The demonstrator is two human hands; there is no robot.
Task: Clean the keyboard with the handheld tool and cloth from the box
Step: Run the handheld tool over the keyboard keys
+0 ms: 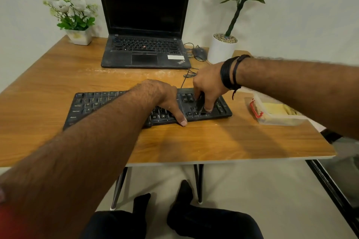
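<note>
We are mid-brushing: our right hand (208,85) pinches the dark handheld tool (200,103) on the keyboard's (87,103) right keys, left hand (165,99) spread steadying, yellow cloth (275,109) unused in its box (279,120).

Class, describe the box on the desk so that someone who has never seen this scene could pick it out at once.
Start at the wooden desk and find the black keyboard lying near its front edge. Just beyond the keyboard's right end, by the desk's right edge, sits the box. It is the only clear plastic container there, low and open-topped, with a red clip on its left side and a yellow cloth inside.
</note>
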